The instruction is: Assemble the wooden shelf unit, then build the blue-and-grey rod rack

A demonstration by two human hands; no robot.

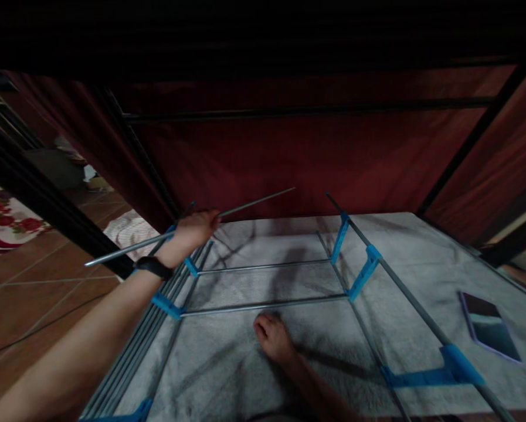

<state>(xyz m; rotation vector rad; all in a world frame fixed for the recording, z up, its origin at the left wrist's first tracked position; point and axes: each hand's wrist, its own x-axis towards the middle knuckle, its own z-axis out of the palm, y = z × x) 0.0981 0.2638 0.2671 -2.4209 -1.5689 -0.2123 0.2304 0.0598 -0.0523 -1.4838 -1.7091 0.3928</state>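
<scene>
My left hand (pixel 196 227), with a dark band on its wrist, is closed around a thin metal rod (pixel 258 201) above the left side of a rack frame. The rod slants up to the right, both ends free. Below that hand, blue plastic brackets (pixel 168 306) join several grey tubes (pixel 143 340). Crossbars (pixel 263 306) link this side to blue brackets (pixel 363 272) and a long tube (pixel 412 299) on the right. My right hand (pixel 274 337) rests curled on the grey blanket just in front of the near crossbar, with nothing visible in it.
A phone (pixel 489 325) lies on the blanket (pixel 425 258) at the right. Dark red curtains (pixel 289 158) and black metal bars (pixel 306 111) stand behind. Tiled floor (pixel 38 310) with a cable (pixel 43 328) and a floral cloth (pixel 7 214) are at the left.
</scene>
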